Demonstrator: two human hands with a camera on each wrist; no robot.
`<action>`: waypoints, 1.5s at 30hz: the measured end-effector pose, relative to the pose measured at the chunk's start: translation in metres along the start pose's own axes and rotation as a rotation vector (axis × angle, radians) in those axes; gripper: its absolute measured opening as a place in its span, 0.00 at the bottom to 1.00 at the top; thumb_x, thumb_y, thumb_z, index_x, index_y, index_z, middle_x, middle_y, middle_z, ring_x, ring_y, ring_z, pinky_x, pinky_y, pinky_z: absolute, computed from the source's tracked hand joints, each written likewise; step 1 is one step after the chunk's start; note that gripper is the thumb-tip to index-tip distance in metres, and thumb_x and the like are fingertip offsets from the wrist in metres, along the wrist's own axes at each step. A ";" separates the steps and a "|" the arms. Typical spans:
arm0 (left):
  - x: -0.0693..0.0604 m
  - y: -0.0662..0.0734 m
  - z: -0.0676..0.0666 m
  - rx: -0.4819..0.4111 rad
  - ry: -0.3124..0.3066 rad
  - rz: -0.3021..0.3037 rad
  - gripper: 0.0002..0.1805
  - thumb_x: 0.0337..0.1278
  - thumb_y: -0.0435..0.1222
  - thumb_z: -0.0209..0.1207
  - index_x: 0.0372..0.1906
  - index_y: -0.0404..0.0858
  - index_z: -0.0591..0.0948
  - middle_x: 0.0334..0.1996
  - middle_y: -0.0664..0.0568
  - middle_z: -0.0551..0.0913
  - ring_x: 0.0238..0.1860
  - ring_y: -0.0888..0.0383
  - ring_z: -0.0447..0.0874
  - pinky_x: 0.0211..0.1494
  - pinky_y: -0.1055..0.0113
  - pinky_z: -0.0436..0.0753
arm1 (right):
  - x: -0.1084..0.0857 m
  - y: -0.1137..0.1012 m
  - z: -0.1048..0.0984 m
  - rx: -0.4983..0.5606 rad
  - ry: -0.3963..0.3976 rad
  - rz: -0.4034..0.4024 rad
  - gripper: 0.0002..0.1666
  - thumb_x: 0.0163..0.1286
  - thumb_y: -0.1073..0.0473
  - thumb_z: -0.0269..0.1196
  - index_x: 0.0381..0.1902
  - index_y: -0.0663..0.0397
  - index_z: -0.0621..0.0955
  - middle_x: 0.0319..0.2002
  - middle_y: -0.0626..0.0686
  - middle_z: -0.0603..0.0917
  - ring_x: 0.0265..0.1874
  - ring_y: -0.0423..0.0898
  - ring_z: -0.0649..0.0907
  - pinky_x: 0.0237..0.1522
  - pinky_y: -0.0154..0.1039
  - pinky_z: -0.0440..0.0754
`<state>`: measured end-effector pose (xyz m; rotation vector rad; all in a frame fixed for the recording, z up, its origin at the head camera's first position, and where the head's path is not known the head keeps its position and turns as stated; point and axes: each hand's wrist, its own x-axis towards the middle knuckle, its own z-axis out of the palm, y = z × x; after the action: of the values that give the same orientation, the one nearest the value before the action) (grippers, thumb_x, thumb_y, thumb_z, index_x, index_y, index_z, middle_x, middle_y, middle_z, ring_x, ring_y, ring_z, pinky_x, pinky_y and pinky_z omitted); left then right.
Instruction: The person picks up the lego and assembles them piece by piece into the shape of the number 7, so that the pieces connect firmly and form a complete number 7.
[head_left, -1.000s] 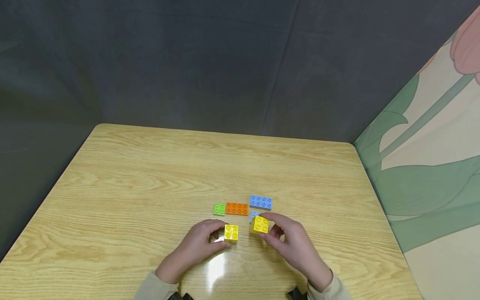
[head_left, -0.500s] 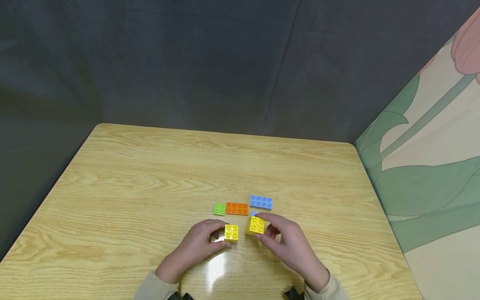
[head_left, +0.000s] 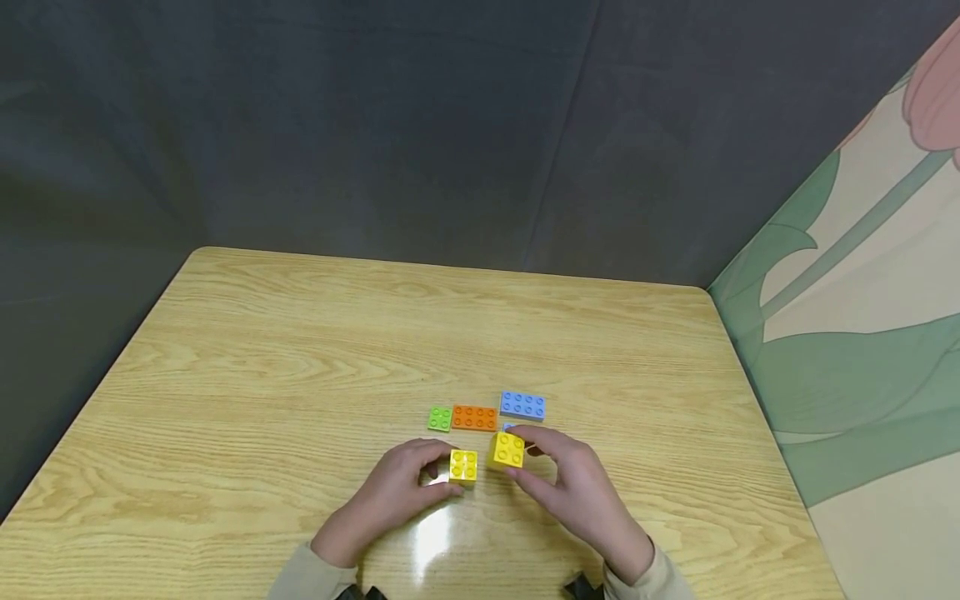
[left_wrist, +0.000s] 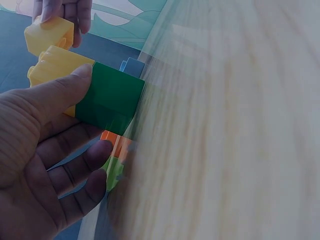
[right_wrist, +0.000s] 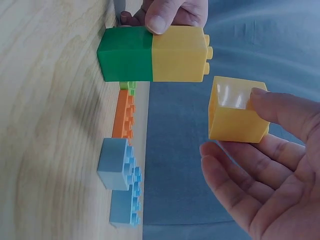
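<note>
A stack of a yellow block (head_left: 463,466) on a green block (right_wrist: 125,54) stands on the table, its studs facing up. The left hand (head_left: 405,483) pinches this stack between thumb and fingers, around where yellow meets green. The right hand (head_left: 573,479) holds a second yellow block (head_left: 507,450) between thumb and fingers, off the table, just right of the stack and a little above its top. In the right wrist view a gap shows between that yellow block (right_wrist: 239,110) and the stack.
Behind the hands lie a small lime block (head_left: 439,418), an orange block (head_left: 474,417) and a long blue block (head_left: 522,405). Another blue block (right_wrist: 116,164) is partly hidden in the head view by the right hand's block. Dark cloth hangs beyond the table (head_left: 420,333).
The right hand has moved left with its yellow block, closer to the stack. The left hand and the stack have stayed in place.
</note>
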<state>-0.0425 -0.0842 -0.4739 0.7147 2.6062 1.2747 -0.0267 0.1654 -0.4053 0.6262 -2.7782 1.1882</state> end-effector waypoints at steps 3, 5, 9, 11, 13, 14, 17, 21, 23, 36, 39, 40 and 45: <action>0.000 0.000 0.000 0.003 0.002 -0.001 0.14 0.50 0.46 0.71 0.40 0.48 0.81 0.27 0.61 0.76 0.29 0.63 0.72 0.32 0.71 0.73 | 0.001 -0.002 0.000 0.019 -0.015 -0.010 0.25 0.57 0.62 0.73 0.53 0.54 0.82 0.51 0.50 0.84 0.42 0.42 0.84 0.45 0.46 0.84; 0.000 0.001 0.000 0.004 0.003 -0.001 0.14 0.50 0.45 0.72 0.40 0.48 0.82 0.27 0.61 0.76 0.29 0.64 0.72 0.32 0.72 0.74 | 0.002 -0.003 0.000 0.037 -0.022 -0.012 0.25 0.57 0.61 0.73 0.53 0.54 0.82 0.51 0.50 0.84 0.43 0.41 0.84 0.45 0.45 0.84; 0.000 0.001 0.000 0.003 0.005 -0.004 0.14 0.49 0.44 0.72 0.41 0.47 0.82 0.27 0.61 0.76 0.30 0.64 0.72 0.32 0.72 0.74 | 0.003 -0.006 0.000 0.053 -0.027 -0.026 0.24 0.58 0.62 0.73 0.53 0.53 0.81 0.51 0.50 0.84 0.44 0.42 0.84 0.46 0.45 0.84; -0.001 0.001 0.000 0.000 0.007 -0.004 0.14 0.49 0.44 0.72 0.40 0.47 0.82 0.27 0.60 0.76 0.30 0.63 0.72 0.32 0.72 0.74 | 0.004 -0.007 0.000 0.065 -0.032 -0.031 0.24 0.58 0.62 0.73 0.53 0.53 0.81 0.51 0.49 0.84 0.44 0.41 0.84 0.46 0.45 0.84; -0.001 0.001 0.000 -0.004 0.011 -0.002 0.14 0.49 0.44 0.72 0.40 0.48 0.82 0.27 0.60 0.76 0.30 0.63 0.72 0.32 0.72 0.74 | 0.005 -0.009 0.000 0.065 -0.037 -0.040 0.24 0.58 0.62 0.73 0.54 0.52 0.81 0.51 0.48 0.84 0.44 0.41 0.84 0.46 0.45 0.84; -0.001 0.001 0.000 -0.006 0.011 -0.003 0.14 0.49 0.44 0.72 0.40 0.48 0.82 0.27 0.60 0.77 0.30 0.63 0.72 0.32 0.72 0.74 | 0.005 -0.009 0.000 0.067 -0.040 -0.042 0.24 0.58 0.61 0.72 0.54 0.52 0.81 0.51 0.48 0.84 0.44 0.41 0.83 0.46 0.45 0.84; -0.001 0.001 0.000 -0.015 0.010 -0.006 0.14 0.49 0.45 0.72 0.41 0.48 0.83 0.28 0.60 0.77 0.30 0.63 0.72 0.32 0.72 0.74 | 0.006 -0.011 0.001 0.073 -0.048 -0.051 0.23 0.59 0.61 0.72 0.54 0.51 0.81 0.51 0.48 0.84 0.45 0.41 0.83 0.46 0.45 0.84; -0.001 0.001 0.000 -0.025 0.005 -0.010 0.16 0.50 0.46 0.71 0.44 0.47 0.83 0.29 0.60 0.77 0.31 0.63 0.72 0.33 0.71 0.74 | 0.007 -0.012 0.002 0.068 -0.053 -0.059 0.23 0.59 0.61 0.72 0.54 0.52 0.81 0.51 0.48 0.84 0.45 0.41 0.83 0.46 0.45 0.84; -0.001 0.001 0.000 -0.028 0.004 -0.010 0.17 0.50 0.46 0.71 0.45 0.47 0.83 0.30 0.60 0.78 0.31 0.63 0.73 0.33 0.71 0.74 | 0.007 -0.012 0.002 0.060 -0.053 -0.063 0.24 0.59 0.61 0.72 0.54 0.52 0.81 0.51 0.48 0.84 0.44 0.41 0.83 0.46 0.44 0.84; -0.001 0.000 0.000 -0.023 0.007 -0.007 0.16 0.50 0.46 0.71 0.44 0.47 0.84 0.29 0.60 0.78 0.31 0.63 0.73 0.33 0.71 0.75 | 0.009 -0.015 0.005 0.064 -0.071 -0.069 0.24 0.59 0.61 0.72 0.54 0.54 0.81 0.51 0.50 0.84 0.45 0.42 0.83 0.46 0.45 0.84; -0.001 0.000 0.001 -0.017 0.007 -0.008 0.17 0.50 0.45 0.71 0.45 0.47 0.84 0.29 0.60 0.78 0.31 0.63 0.73 0.33 0.71 0.75 | 0.009 -0.014 0.006 0.063 -0.073 -0.074 0.24 0.59 0.61 0.72 0.54 0.55 0.81 0.51 0.51 0.84 0.45 0.42 0.83 0.46 0.45 0.84; -0.001 0.000 0.000 -0.015 0.008 -0.007 0.16 0.50 0.45 0.71 0.45 0.47 0.84 0.29 0.60 0.78 0.31 0.63 0.73 0.33 0.71 0.75 | 0.010 -0.014 0.006 0.061 -0.073 -0.077 0.24 0.59 0.61 0.72 0.54 0.55 0.81 0.51 0.51 0.84 0.45 0.42 0.83 0.46 0.45 0.84; 0.000 0.000 0.000 -0.012 0.004 -0.004 0.16 0.50 0.46 0.71 0.44 0.48 0.83 0.28 0.60 0.77 0.30 0.62 0.72 0.32 0.72 0.74 | 0.010 -0.014 0.009 0.072 -0.076 -0.102 0.24 0.59 0.60 0.72 0.54 0.55 0.81 0.52 0.51 0.84 0.45 0.42 0.83 0.46 0.45 0.84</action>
<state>-0.0424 -0.0845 -0.4742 0.7048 2.5998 1.2904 -0.0297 0.1465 -0.3999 0.8249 -2.7367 1.2748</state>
